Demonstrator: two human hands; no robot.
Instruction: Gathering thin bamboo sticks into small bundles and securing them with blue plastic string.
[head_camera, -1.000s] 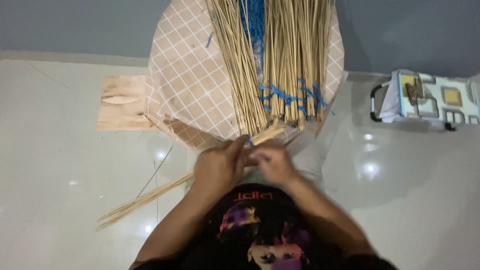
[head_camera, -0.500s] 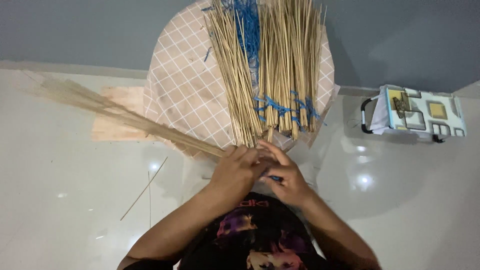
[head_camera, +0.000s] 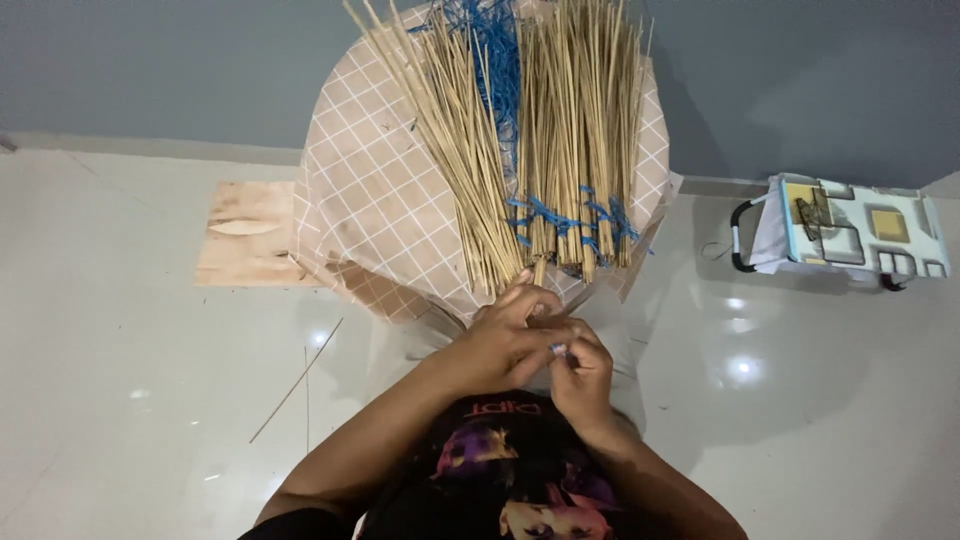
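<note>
Two fans of thin tan sticks (head_camera: 560, 150) lie on a round table under a tan checked cloth (head_camera: 370, 200). Blue string (head_camera: 560, 215) ties the right fan near its lower ends, and more blue string (head_camera: 490, 40) lies between the fans. My left hand (head_camera: 505, 335) is at the sticks' lower ends, fingers curled, fingertips touching the ends. My right hand (head_camera: 582, 375) sits just below and against it, thumb and fingers pinched on a small bluish bit that looks like string. What lies inside the fingers is mostly hidden.
A flat wooden board (head_camera: 245, 235) lies on the glossy white floor left of the table. One loose stick (head_camera: 295, 380) lies on the floor. A patterned box with a black handle (head_camera: 850, 235) stands at right. A grey wall is behind.
The loose bundle of sticks that my left hand swept up from the floor at lower left now lies on the table beside the tied sticks. Both hands have closed together at the stick ends.
</note>
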